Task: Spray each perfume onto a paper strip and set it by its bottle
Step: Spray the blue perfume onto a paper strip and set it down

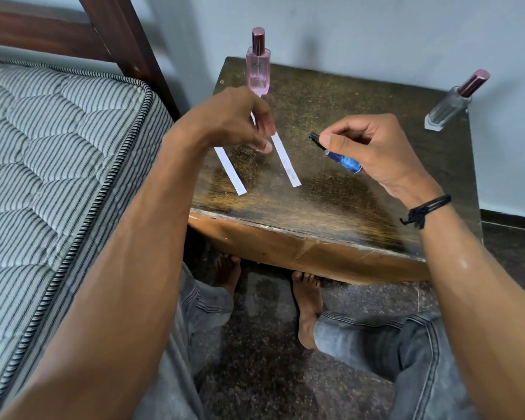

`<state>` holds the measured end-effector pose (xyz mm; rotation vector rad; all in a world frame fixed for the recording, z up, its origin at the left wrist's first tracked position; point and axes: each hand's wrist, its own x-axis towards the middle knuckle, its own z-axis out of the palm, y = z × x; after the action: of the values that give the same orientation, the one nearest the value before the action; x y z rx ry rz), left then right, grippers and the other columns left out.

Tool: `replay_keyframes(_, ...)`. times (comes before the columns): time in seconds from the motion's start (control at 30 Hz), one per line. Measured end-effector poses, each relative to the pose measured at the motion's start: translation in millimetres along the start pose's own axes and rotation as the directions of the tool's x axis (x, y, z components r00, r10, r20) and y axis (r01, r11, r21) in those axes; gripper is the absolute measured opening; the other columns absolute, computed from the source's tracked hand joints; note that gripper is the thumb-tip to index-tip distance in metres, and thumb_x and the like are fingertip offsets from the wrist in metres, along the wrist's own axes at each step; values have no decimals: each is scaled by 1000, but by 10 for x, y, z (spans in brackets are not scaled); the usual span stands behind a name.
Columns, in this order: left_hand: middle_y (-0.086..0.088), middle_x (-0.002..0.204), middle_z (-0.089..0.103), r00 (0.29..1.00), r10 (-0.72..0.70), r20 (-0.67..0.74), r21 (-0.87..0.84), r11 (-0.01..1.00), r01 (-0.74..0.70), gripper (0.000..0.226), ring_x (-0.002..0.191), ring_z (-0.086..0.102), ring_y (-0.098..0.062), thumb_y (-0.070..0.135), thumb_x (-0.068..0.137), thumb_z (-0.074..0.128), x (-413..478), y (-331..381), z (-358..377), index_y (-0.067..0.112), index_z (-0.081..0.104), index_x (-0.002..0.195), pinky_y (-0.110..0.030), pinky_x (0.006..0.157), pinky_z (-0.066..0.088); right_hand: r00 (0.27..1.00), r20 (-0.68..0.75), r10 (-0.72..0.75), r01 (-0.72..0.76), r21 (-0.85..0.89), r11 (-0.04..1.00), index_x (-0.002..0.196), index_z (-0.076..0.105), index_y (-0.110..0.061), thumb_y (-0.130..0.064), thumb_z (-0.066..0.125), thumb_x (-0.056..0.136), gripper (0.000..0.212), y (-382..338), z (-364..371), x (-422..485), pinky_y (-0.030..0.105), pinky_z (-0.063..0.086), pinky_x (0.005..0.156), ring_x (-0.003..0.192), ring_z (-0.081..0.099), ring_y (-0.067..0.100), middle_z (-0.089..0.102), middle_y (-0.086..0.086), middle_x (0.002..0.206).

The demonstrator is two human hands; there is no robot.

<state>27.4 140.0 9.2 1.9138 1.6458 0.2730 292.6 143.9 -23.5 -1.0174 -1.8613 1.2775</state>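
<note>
My left hand (pixel 240 122) pinches a paper strip (pixel 285 160) over the table (pixel 331 207), right hand (pixel 373 150) grips the blue sprayer (pixel 344 161) beside it; if the nozzle's off-aim, mist could taint the spare strip (pixel 230 171).

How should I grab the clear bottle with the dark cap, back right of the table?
Grip the clear bottle round its flat-sided glass body, below the cap, coming from the front: it stands close to the wall, leaving little room behind. The cap might pull off. First free a hand: the right hand holds the blue sprayer, the left hand pinches a paper strip.
</note>
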Motion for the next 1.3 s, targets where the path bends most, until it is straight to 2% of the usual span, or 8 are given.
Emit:
replay_keyframes(0.2,8,96,73,997,-11,71,119,993,2,23,91,68,-11,15,79,86,6,-40,53,25,78,98,-29,79,51,1000,4,-3,3,-26,1000,91,78,-26,-28,78,91,3,-22,1,4,17,51,72,76,68,3,78,-12,83)
replay_keyframes(0.3,12,89,73,1000,2,29,96,995,-5,17,86,68,-5,12,81,83,3,-25,48,23,79,94,-31,84,54,1000,22,6,-5,-39,999,90,77,-27,-28,77,91,2,-21,14,5,14,49,70,74,67,0,77,-15,82)
replay_keyframes(0.4,20,81,72,1000,16,-25,-43,999,-17,17,74,65,6,14,82,83,11,14,21,23,80,96,-20,79,52,999,32,12,-10,-50,999,90,77,-31,-30,75,91,2,-14,23,9,18,52,74,78,69,3,77,-13,85)
replay_keyframes(0.53,6,88,78,992,9,-128,-394,917,-59,20,83,71,-6,13,80,86,11,81,18,15,80,99,-21,83,58,999,39,5,-3,-67,998,92,76,-34,-33,74,93,3,6,37,15,26,55,81,84,70,9,78,-12,88)
replay_keyframes(0.77,-15,99,78,997,60,-50,-643,762,-78,22,96,76,-25,-5,82,78,-36,160,83,4,76,102,-27,85,60,1000,19,-11,13,-81,997,94,75,-32,-31,71,96,4,11,63,24,19,51,78,82,66,4,75,-13,87)
replay_keyframes(0.87,-11,95,79,996,93,-13,-664,743,-78,22,94,76,-25,-6,82,78,-39,172,99,3,75,102,-31,88,61,1000,13,-13,14,-96,995,95,75,-31,-29,71,97,5,18,61,33,19,50,76,80,65,3,75,-11,87)
replay_keyframes(1.1,-5,91,80,994,105,9,-626,776,-76,24,90,76,-16,-1,81,81,-25,168,110,1,75,105,-22,82,57,1000,20,-5,7,-109,994,98,75,-24,-28,71,97,6,19,73,29,17,50,77,81,66,2,75,-4,91)
replay_keyframes(1.3,-18,99,77,994,107,7,-576,813,-83,23,86,71,-15,2,81,83,-2,195,148,2,77,103,-24,83,59,1000,18,-26,28,-111,993,96,74,-29,-29,71,96,3,-4,104,31,27,49,77,82,65,12,76,5,93)
